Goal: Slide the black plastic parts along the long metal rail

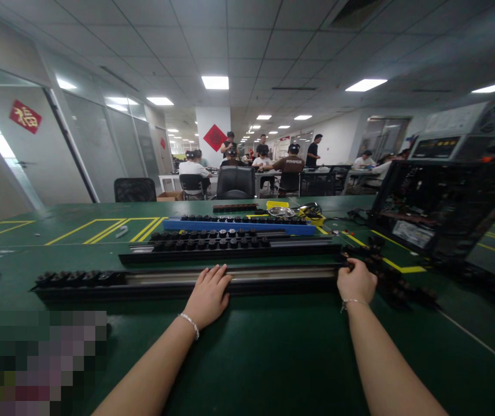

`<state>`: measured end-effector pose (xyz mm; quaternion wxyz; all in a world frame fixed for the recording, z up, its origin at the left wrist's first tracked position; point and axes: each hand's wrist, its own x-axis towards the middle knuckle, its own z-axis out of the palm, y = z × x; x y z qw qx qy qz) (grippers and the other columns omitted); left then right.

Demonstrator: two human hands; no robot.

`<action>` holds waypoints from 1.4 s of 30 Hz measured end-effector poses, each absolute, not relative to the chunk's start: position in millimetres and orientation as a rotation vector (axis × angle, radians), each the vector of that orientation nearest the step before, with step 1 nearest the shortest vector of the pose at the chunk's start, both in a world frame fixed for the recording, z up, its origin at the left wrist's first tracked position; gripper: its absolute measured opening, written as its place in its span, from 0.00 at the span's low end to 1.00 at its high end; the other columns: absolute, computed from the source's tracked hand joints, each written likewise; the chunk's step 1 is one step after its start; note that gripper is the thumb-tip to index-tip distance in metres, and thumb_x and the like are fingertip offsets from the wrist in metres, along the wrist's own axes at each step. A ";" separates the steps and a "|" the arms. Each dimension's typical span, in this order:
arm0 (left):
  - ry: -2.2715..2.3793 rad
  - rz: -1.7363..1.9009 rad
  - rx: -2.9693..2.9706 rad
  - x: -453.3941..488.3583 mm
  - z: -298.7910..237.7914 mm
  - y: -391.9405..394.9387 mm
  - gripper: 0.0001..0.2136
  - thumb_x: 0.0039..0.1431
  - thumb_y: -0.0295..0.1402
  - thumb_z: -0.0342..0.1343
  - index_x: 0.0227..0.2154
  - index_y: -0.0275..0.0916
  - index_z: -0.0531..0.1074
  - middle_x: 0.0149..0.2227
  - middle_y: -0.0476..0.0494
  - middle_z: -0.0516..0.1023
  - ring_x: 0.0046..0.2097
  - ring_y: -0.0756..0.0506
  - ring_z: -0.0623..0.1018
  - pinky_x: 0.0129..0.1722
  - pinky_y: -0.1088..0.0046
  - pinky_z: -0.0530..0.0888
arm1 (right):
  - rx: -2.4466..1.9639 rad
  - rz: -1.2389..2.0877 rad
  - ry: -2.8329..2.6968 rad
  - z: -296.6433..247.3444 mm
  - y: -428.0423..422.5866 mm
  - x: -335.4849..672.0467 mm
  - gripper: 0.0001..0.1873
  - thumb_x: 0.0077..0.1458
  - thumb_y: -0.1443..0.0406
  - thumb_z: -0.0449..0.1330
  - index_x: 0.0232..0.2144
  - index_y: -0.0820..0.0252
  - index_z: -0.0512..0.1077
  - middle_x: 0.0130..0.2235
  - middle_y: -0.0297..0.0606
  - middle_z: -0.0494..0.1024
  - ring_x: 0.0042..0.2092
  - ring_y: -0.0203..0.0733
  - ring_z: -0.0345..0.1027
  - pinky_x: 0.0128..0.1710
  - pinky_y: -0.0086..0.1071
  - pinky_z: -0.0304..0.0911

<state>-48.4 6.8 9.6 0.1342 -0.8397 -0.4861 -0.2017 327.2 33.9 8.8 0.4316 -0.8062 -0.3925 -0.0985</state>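
A long black channel rail (273, 284) with a bare metallic strip inside lies across the table in front of me. Several round black parts (78, 278) sit in a row at its left end. My left hand (209, 294) rests on the rail's middle, fingers stretched out flat. At the rail's right end my right hand (357, 282) is closed, thumb and fingers pressed together around a small dark piece too hidden to name. Just right of it lies a loose pile of similar black parts (397, 286).
Behind are a second black rail (303, 251) with round parts and a blue rail (247, 226). A metal dish (282, 212) stands near cables. An opened computer case (416, 202) is at right. Yellow tape marks the green table (273, 358). People (291, 164) sit beyond.
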 end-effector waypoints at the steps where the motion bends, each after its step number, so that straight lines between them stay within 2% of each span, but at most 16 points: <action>1: -1.409 -0.583 -2.435 -48.4 10.1 6.6 0.19 0.53 0.30 0.52 0.49 0.42 0.69 0.59 0.38 0.66 0.60 0.38 0.64 0.59 0.52 0.59 | -2.011 -0.247 -0.975 8.7 34.1 328.4 0.21 0.47 0.68 0.49 0.44 0.63 0.71 0.37 0.44 0.73 0.40 0.46 0.61 0.45 0.38 0.56; 15: -1.419 -0.561 -2.439 -48.1 11.3 6.3 0.19 0.53 0.30 0.52 0.49 0.42 0.68 0.59 0.39 0.65 0.60 0.38 0.63 0.60 0.53 0.59 | -1.983 -0.338 -1.072 1.3 41.9 346.6 0.22 0.48 0.68 0.48 0.44 0.69 0.71 0.39 0.48 0.74 0.43 0.47 0.64 0.50 0.40 0.53; 23: -1.419 -0.592 -2.443 -48.2 10.7 6.2 0.18 0.53 0.30 0.52 0.49 0.42 0.69 0.59 0.40 0.65 0.60 0.39 0.63 0.60 0.54 0.58 | -1.956 -0.436 -1.099 -8.9 39.5 372.7 0.21 0.48 0.68 0.47 0.41 0.66 0.72 0.42 0.48 0.74 0.46 0.48 0.64 0.49 0.41 0.53; 33: -1.439 -0.555 -2.445 -47.3 10.9 6.7 0.18 0.55 0.31 0.51 0.50 0.41 0.68 0.60 0.39 0.65 0.61 0.38 0.63 0.60 0.53 0.58 | -2.062 -0.197 -1.033 -19.7 33.2 403.1 0.21 0.45 0.65 0.50 0.42 0.61 0.74 0.40 0.46 0.75 0.41 0.49 0.66 0.44 0.41 0.60; 37: -1.472 -0.571 -2.459 -47.0 12.5 5.4 0.19 0.59 0.35 0.48 0.52 0.40 0.66 0.59 0.40 0.66 0.61 0.39 0.62 0.60 0.53 0.57 | -2.137 -0.130 -1.047 -21.0 34.4 402.2 0.22 0.46 0.63 0.50 0.43 0.60 0.74 0.41 0.46 0.75 0.40 0.50 0.67 0.42 0.42 0.62; 42: -1.543 -0.605 -2.432 -53.7 15.6 7.3 0.19 0.62 0.39 0.43 0.53 0.41 0.64 0.58 0.42 0.67 0.61 0.40 0.62 0.60 0.53 0.57 | -2.205 -0.192 -1.174 -19.0 33.0 397.0 0.23 0.48 0.65 0.49 0.45 0.62 0.74 0.44 0.48 0.74 0.44 0.51 0.66 0.46 0.43 0.61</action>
